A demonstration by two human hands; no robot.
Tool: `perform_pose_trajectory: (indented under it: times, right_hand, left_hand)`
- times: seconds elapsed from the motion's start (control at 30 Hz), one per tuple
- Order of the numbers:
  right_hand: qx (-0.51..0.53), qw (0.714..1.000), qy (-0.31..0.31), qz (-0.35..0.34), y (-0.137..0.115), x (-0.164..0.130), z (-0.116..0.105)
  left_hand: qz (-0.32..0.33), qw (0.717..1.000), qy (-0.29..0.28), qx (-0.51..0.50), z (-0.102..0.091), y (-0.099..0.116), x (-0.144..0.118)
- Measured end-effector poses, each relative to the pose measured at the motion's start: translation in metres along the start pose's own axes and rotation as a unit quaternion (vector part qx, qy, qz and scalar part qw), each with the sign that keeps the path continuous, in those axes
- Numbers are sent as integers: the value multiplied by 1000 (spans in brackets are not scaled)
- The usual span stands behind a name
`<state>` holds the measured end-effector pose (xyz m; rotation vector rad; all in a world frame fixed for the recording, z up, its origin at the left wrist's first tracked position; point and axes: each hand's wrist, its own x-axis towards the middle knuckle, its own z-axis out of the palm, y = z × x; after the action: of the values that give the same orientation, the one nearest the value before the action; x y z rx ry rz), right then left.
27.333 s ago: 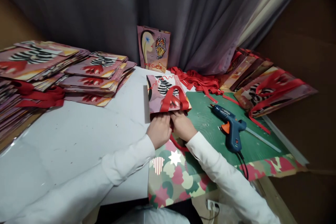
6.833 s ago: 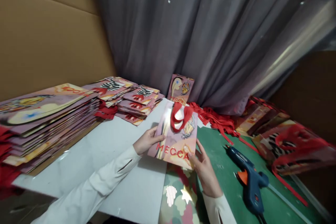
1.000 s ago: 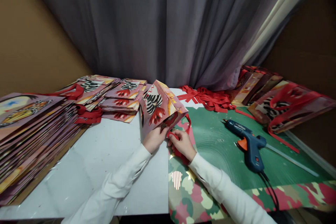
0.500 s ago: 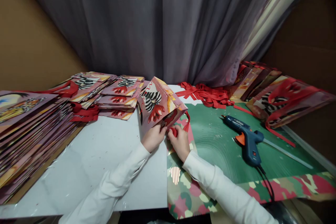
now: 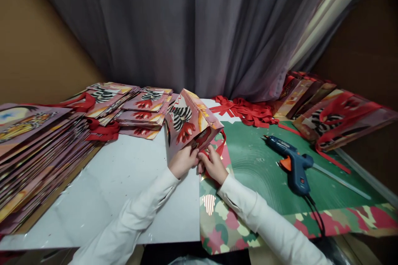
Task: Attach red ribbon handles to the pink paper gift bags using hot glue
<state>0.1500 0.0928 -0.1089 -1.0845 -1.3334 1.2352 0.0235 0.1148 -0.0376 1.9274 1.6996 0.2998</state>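
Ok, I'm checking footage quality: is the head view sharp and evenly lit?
Head view: hands and the paper bag are fairly sharp; the stacks of bags at the left edge stretch and blur; glare on the white table; corners dark.

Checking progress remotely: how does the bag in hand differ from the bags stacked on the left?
The held bag is opened out, tilted up between left hand and right hand; the stacked bags lie folded flat, untouched. Held bag is single; stacked bags are many. Same print.
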Motion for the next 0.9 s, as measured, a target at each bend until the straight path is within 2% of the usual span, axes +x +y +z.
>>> perform_pose_trajectory:
  times: [0.13, 0.3, 0.47, 0.57, 0.7, 0.9]
  right_hand:
    - [1, 999, 40, -13, 2, -2, 4]
    - [-44, 995, 84, -12, -1, -3, 12]
    - [-13, 1000, 13, 16, -8, -3, 7]
    - [-34, 999, -10, -10, -9, -6, 1]
    - [-110, 993, 5, -39, -6, -7, -6]
    - [-172, 985, 26, -22, -10, -6, -10]
  left_hand:
    - [15, 999, -27, -12, 1, -1, 0]
    - [23, 999, -24, -36, 2, -4, 1]
    - [30, 998, -19, -58, 0, -4, 1]
    - [14, 998, -21, -58, 0, -3, 0]
    - [5, 998, -21, -65, 3, -4, -1]
    - [73, 991, 5, -111, 3, -5, -2]
